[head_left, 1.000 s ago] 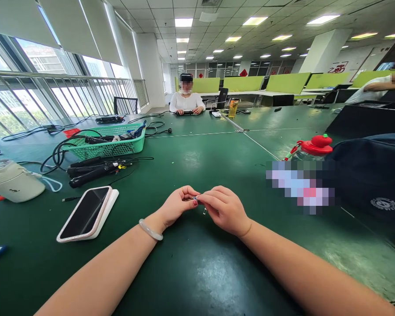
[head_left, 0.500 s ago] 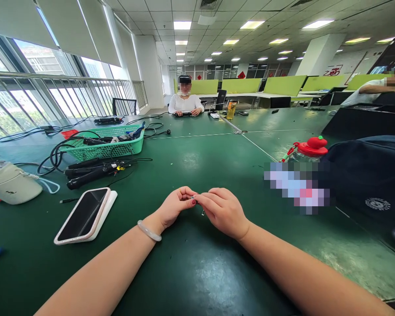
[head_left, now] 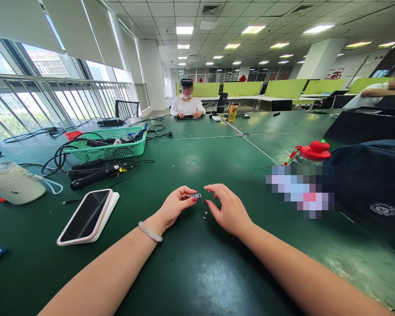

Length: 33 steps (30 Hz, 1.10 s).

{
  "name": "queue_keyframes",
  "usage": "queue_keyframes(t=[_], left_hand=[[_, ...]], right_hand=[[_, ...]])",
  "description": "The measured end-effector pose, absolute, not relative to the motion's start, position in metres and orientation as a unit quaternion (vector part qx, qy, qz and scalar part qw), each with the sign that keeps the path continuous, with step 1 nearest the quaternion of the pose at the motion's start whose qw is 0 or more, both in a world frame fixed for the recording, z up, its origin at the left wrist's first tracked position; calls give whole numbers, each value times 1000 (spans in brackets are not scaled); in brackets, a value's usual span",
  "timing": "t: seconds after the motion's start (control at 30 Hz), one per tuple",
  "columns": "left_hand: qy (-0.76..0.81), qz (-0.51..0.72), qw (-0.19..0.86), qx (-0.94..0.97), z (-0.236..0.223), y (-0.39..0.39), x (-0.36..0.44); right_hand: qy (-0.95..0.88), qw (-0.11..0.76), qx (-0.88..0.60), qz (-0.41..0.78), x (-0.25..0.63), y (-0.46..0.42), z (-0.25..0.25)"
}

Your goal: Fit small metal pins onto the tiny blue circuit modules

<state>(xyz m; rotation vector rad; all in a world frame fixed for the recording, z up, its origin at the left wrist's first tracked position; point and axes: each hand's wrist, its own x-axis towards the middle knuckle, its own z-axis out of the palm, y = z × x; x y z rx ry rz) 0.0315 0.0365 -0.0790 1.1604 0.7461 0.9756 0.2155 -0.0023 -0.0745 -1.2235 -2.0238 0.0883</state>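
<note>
Between thumb and fingers, my left hand pinches a small dark and silvery rectangular piece, too small to name surely. One end of it sticks out toward the right. My right hand is just to the right of it, holding nothing, with thumb and fingers apart. On the green table between the hands lies another tiny piece, dark with pale ends. A pale bangle circles my left wrist.
To the left are a phone on a white case, black handled devices, a green basket with cables, and a cream pouch. A red-lidded bottle and dark bag stand right. A person sits opposite.
My right hand has drawn away from the left and its fingers have opened. The piece in my left hand and the tiny one on the table now show more fully.
</note>
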Motion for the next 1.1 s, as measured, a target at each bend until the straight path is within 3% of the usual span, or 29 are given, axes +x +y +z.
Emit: queue_keyframes(t=[0.13, 0.23, 0.83, 1.1], left_hand=[[334, 436, 665, 506, -80, 37, 31], [337, 434, 663, 509, -81, 38, 31], [362, 381, 645, 554, -84, 42, 32], [390, 374, 626, 562, -84, 42, 34]], right_hand=[[-840, 223, -483, 102, 222, -1, -76], [-862, 169, -463, 121, 223, 0, -80], [-868, 171, -434, 173, 228, 11, -87], [-835, 180, -496, 155, 219, 16, -93]])
